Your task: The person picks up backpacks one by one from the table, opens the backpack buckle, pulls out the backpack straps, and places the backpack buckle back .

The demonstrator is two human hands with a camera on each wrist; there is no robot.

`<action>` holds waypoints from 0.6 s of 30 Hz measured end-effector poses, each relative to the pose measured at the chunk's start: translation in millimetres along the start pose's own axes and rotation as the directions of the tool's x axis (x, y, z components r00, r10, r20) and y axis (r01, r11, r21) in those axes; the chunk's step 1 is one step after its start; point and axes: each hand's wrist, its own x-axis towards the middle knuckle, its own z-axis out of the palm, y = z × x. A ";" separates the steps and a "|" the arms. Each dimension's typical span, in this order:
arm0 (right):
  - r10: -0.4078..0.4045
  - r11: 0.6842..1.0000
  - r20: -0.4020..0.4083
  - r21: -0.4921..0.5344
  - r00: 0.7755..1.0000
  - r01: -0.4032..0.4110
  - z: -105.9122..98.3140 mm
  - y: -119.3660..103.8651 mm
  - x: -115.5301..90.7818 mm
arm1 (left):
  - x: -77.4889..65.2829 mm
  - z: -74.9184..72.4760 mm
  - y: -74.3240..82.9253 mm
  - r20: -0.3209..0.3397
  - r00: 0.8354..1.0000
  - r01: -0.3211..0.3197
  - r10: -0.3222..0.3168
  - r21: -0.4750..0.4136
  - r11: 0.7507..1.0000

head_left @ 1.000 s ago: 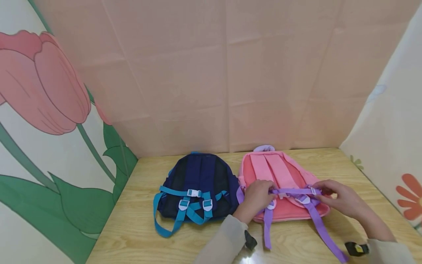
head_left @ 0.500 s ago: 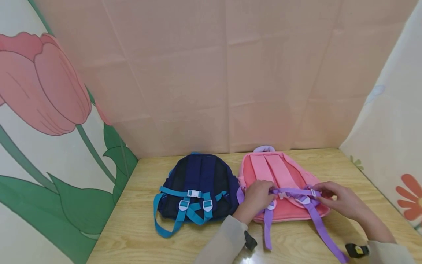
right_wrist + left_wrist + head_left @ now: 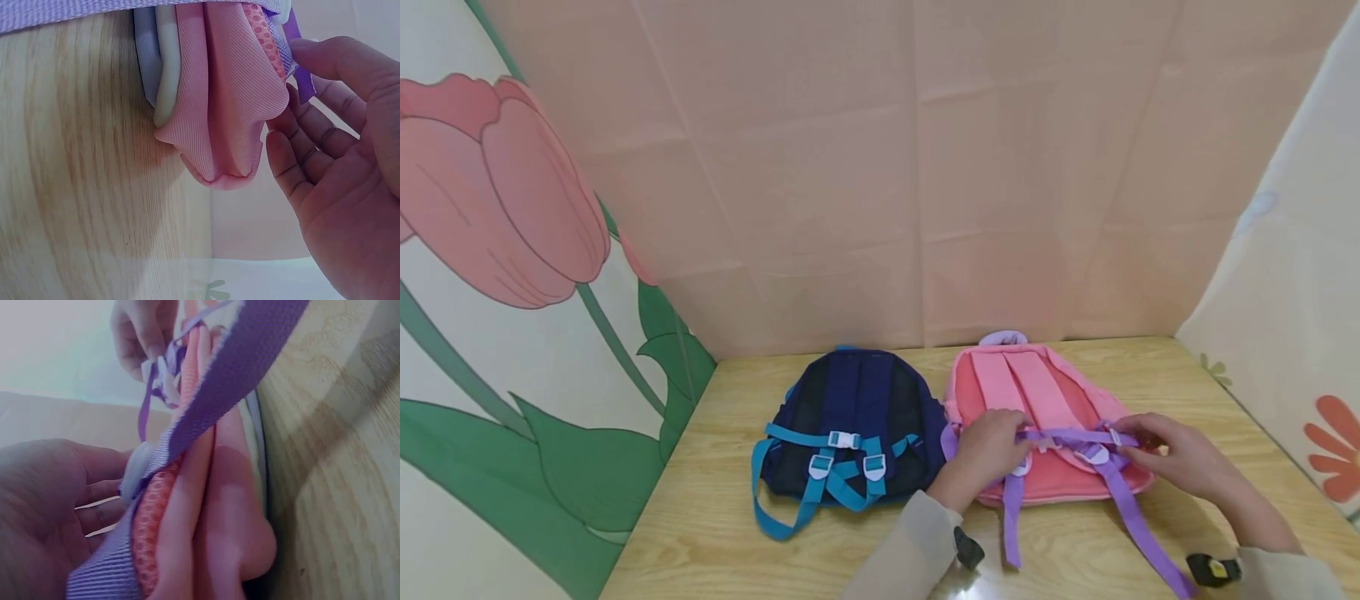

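1. A purple strap (image 3: 1071,436) is stretching across the gap between the two hands' fingertips.
2. The left hand (image 3: 988,454) is pinching its near end, as far as the partly hidden fingertips are showing.
3. The right hand (image 3: 1183,458) is holding the other end between thumb and fingers, a small white slider (image 3: 1115,437) sitting just inside those fingertips.
4. Beneath the strap, the pink backpack (image 3: 1048,392) is lying on its front, its shoulder straps running away from the fingers and its upper part reaching beyond them.
5. Two loose purple tails (image 3: 1141,525) are trailing between the hands, toward the person.
6. Left of the left fingers, a navy backpack (image 3: 857,383) is lying beside the pink one, its blue straps (image 3: 808,504) spreading over it.
7. A wood-grain table (image 3: 700,508) is supporting both bags under the fingers.
8. Well beyond the fingertips, a pinkish cloth (image 3: 805,167) is hanging.
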 end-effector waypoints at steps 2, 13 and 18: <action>0.007 1.000 0.009 -0.003 1.000 -0.007 -1.4 -0.2 0.3 | -3.0 -4.1 1.4 -0.003 1.000 -0.012 0.012 0.014 1.000; 0.055 0.992 -0.038 -0.113 0.998 -0.059 -19.7 -12.8 7.6 | -35.5 -56.2 3.1 -0.001 0.996 -0.093 0.094 0.089 0.992; -0.020 0.992 -0.073 -0.127 0.997 0.011 -13.3 -30.2 17.6 | -50.7 -73.0 -12.4 -0.036 0.987 -0.149 0.159 0.191 0.970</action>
